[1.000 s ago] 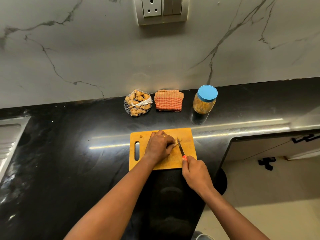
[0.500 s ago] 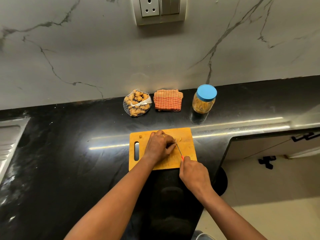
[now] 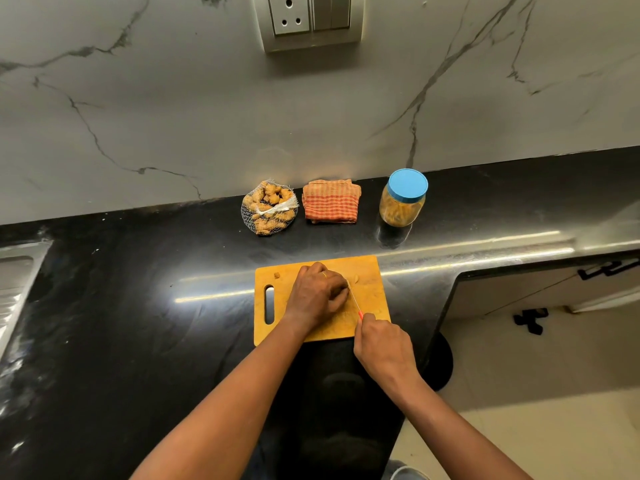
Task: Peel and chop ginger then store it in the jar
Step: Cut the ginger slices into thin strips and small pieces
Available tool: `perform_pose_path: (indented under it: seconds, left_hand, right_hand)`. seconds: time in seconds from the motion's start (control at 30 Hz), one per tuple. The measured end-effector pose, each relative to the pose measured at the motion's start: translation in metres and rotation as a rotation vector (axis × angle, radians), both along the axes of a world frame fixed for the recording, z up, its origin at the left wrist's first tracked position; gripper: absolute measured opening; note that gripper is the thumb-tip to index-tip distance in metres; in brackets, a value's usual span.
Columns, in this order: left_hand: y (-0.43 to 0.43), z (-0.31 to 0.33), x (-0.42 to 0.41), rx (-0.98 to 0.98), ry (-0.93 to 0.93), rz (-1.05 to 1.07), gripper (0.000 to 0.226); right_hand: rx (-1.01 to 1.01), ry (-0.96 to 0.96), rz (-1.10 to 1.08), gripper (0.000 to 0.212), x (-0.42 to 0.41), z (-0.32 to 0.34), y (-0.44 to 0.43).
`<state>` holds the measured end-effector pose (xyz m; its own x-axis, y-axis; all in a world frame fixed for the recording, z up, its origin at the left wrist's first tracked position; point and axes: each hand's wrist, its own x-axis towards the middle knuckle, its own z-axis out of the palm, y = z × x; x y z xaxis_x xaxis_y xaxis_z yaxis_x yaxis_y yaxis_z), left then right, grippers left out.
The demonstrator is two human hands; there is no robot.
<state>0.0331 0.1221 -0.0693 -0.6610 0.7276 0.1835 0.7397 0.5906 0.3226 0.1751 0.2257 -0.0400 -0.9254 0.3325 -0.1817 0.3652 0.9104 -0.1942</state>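
An orange cutting board (image 3: 370, 299) lies on the black counter. My left hand (image 3: 317, 294) is curled on it, pressing down a ginger piece that it almost hides. My right hand (image 3: 382, 348) grips a small knife (image 3: 354, 299) with an orange-red handle, its thin blade edge-on right beside my left fingertips. Small ginger bits (image 3: 355, 279) lie on the board's far part, one more (image 3: 277, 275) at the far left. A clear jar (image 3: 401, 199) with a blue lid stands closed at the back right, holding yellowish strips.
A net bag of ginger roots (image 3: 270, 207) and a folded orange checked cloth (image 3: 330, 202) sit against the marble wall. A steel sink drainer (image 3: 14, 282) is at the far left. The counter edge (image 3: 446, 306) drops to the floor on the right.
The knife blade has turned from flat-looking to edge-on and moved closer to my left fingertips. My right hand shifted slightly left and forward. My left hand stays in place.
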Motion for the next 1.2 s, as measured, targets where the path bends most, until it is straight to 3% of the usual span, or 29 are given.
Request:
perform_pose_path:
  seconds: [0.5,0.87,1.2]
  left_hand:
    - [-0.002,-0.003,0.000,-0.004,-0.006,0.023,0.018]
    - [-0.004,0.000,0.001,0.010,-0.098,0.070,0.018]
    - [-0.003,0.000,0.001,0.028,-0.137,0.103,0.018]
  right_hand:
    - [-0.018,-0.046,0.027,0.028,0.004,0.002,0.003]
    - [-0.040,0.014,-0.051,0.033,0.012,0.006,0.007]
    - [-0.044,0.034,0.003,0.036,0.000,0.004,0.007]
